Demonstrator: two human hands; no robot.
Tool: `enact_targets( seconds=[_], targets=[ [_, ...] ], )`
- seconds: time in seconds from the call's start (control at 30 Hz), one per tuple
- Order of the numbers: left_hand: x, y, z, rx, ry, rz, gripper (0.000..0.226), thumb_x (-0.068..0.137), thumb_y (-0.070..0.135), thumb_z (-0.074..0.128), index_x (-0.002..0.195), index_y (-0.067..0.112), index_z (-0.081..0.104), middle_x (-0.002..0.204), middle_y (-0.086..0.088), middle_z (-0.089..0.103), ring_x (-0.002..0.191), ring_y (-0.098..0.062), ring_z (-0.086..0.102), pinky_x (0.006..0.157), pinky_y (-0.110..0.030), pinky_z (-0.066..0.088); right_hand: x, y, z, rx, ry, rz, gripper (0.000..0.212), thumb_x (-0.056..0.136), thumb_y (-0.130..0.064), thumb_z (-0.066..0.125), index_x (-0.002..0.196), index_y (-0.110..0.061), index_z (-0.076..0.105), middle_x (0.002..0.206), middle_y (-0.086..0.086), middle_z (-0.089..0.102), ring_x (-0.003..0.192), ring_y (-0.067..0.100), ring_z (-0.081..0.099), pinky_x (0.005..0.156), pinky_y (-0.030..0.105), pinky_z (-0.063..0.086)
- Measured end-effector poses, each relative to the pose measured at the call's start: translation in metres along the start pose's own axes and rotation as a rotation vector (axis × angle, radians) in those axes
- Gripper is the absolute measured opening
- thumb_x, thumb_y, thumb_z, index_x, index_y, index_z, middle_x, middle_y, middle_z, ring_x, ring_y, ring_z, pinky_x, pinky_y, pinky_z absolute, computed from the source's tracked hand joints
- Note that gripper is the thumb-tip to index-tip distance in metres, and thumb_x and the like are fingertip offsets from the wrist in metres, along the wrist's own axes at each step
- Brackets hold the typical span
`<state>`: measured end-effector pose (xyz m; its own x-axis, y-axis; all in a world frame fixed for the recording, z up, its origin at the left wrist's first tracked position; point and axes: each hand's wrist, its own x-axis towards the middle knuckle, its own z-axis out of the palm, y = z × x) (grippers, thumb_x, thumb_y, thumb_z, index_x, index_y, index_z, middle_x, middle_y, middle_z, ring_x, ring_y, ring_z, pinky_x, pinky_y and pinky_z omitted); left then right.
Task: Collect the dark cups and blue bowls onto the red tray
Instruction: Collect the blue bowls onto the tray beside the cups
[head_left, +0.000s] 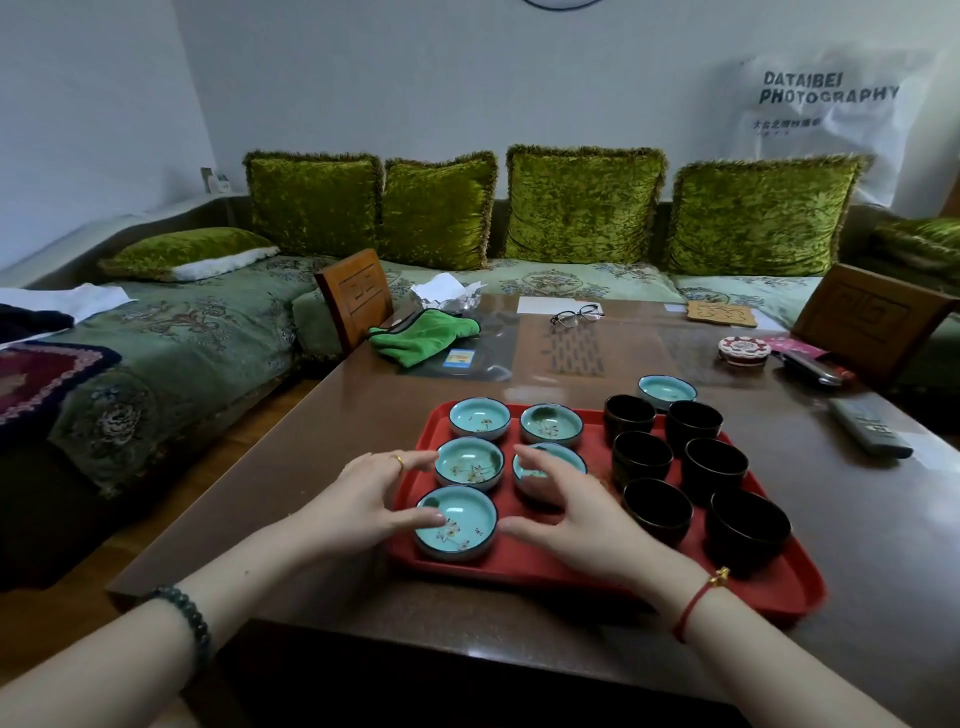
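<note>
A red tray (524, 564) lies on the brown table in front of me. Several blue bowls stand on its left half, the nearest one (457, 525) at the front. Several dark cups (714, 465) stand in two rows on its right half. One more blue bowl (666, 391) sits on the table just behind the tray's far edge. My left hand (371, 499) is spread open at the tray's left edge, its thumb touching the nearest bowl's rim. My right hand (569, 519) hovers open over the tray's middle and partly hides a second-row bowl (566, 457).
A grey remote (870, 426) lies right of the tray. Farther back are a round patterned tin (743, 349), glasses (575, 315), a green cloth (423, 336) and wooden chair backs (356, 296). A green sofa with cushions runs behind and left of the table.
</note>
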<state>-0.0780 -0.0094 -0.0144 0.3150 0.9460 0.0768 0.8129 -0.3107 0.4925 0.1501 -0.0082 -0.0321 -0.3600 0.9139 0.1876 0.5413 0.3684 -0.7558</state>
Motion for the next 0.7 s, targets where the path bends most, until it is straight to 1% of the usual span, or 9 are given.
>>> enact_targets(
  seconds=[0.03, 0.1, 0.13, 0.17, 0.23, 0.33, 0.4, 0.57, 0.7],
  targets=[
    [0.005, 0.007, -0.002, -0.017, 0.017, 0.016, 0.102, 0.048, 0.086, 0.046, 0.132, 0.030, 0.039, 0.138, 0.009, 0.046, 0.128, -0.008, 0.039, 0.108, -0.027, 0.028, 0.001, -0.001, -0.010, -0.017, 0.034, -0.012, 0.080, 0.071, -0.030, 0.075, 0.138, -0.020, 0.033, 0.137, -0.002, 0.046, 0.123, 0.009, 0.047, 0.105, 0.024, 0.037],
    [0.018, 0.022, -0.005, -0.051, 0.052, 0.047, 0.077, 0.066, 0.057, 0.065, 0.132, 0.027, 0.040, 0.139, 0.006, 0.047, 0.129, -0.009, 0.040, 0.109, -0.027, 0.029, 0.002, -0.001, -0.030, -0.038, 0.099, -0.038, 0.077, 0.070, -0.029, 0.076, 0.136, -0.019, 0.036, 0.137, -0.002, 0.048, 0.121, 0.008, 0.049, 0.105, 0.027, 0.039],
    [0.026, 0.030, -0.005, -0.059, 0.064, 0.065, 0.070, 0.070, 0.047, 0.068, 0.132, 0.025, 0.041, 0.140, 0.005, 0.047, 0.130, -0.009, 0.040, 0.109, -0.025, 0.029, 0.003, 0.000, -0.040, -0.038, 0.125, -0.044, 0.076, 0.070, -0.028, 0.076, 0.135, -0.019, 0.037, 0.137, -0.002, 0.048, 0.121, 0.009, 0.049, 0.105, 0.027, 0.039],
    [0.033, 0.040, -0.004, -0.058, 0.070, 0.086, 0.067, 0.073, 0.041, 0.069, 0.132, 0.025, 0.042, 0.139, 0.005, 0.048, 0.129, -0.009, 0.041, 0.108, -0.025, 0.029, 0.004, 0.002, -0.050, -0.037, 0.146, -0.045, 0.075, 0.071, -0.026, 0.075, 0.135, -0.019, 0.038, 0.137, -0.002, 0.048, 0.122, 0.009, 0.049, 0.104, 0.026, 0.040],
    [0.049, 0.061, 0.001, -0.064, 0.072, 0.137, 0.065, 0.075, 0.040, 0.068, 0.132, 0.025, 0.041, 0.138, 0.004, 0.049, 0.129, -0.011, 0.041, 0.109, -0.027, 0.029, 0.004, 0.005, -0.070, -0.052, 0.188, -0.046, 0.072, 0.072, -0.024, 0.074, 0.134, -0.019, 0.038, 0.136, -0.002, 0.047, 0.122, 0.009, 0.048, 0.102, 0.023, 0.039],
    [0.075, 0.093, 0.012, -0.080, 0.071, 0.210, 0.066, 0.076, 0.041, 0.065, 0.134, 0.022, 0.039, 0.139, 0.003, 0.048, 0.129, -0.011, 0.042, 0.109, -0.029, 0.030, 0.006, 0.013, -0.099, -0.090, 0.249, -0.034, 0.070, 0.073, -0.026, 0.073, 0.134, -0.020, 0.038, 0.134, -0.001, 0.048, 0.123, 0.012, 0.047, 0.104, 0.030, 0.040],
    [0.092, 0.111, 0.019, -0.087, 0.065, 0.227, 0.066, 0.078, 0.043, 0.063, 0.135, 0.021, 0.038, 0.137, 0.001, 0.050, 0.128, -0.014, 0.043, 0.110, -0.034, 0.031, 0.008, 0.021, -0.117, -0.106, 0.274, -0.014, 0.069, 0.073, -0.025, 0.073, 0.133, -0.020, 0.039, 0.133, 0.002, 0.049, 0.123, 0.015, 0.048, 0.104, 0.034, 0.041],
    [0.138, 0.139, 0.036, -0.078, 0.043, 0.247, 0.065, 0.079, 0.051, 0.056, 0.136, 0.025, 0.035, 0.135, 0.001, 0.051, 0.129, -0.016, 0.042, 0.110, -0.036, 0.031, 0.012, 0.046, -0.158, -0.143, 0.348, 0.046, 0.069, 0.073, -0.025, 0.074, 0.132, -0.019, 0.040, 0.134, 0.004, 0.051, 0.119, 0.009, 0.048, 0.103, 0.030, 0.040],
    [0.170, 0.148, 0.045, -0.060, 0.014, 0.242, 0.065, 0.081, 0.050, 0.054, 0.137, 0.024, 0.033, 0.137, 0.000, 0.049, 0.129, -0.017, 0.042, 0.110, -0.036, 0.030, 0.019, 0.067, -0.182, -0.142, 0.360, 0.110, 0.070, 0.074, -0.026, 0.072, 0.134, -0.019, 0.037, 0.136, 0.006, 0.048, 0.122, 0.015, 0.048, 0.098, 0.025, 0.038]
  ],
)
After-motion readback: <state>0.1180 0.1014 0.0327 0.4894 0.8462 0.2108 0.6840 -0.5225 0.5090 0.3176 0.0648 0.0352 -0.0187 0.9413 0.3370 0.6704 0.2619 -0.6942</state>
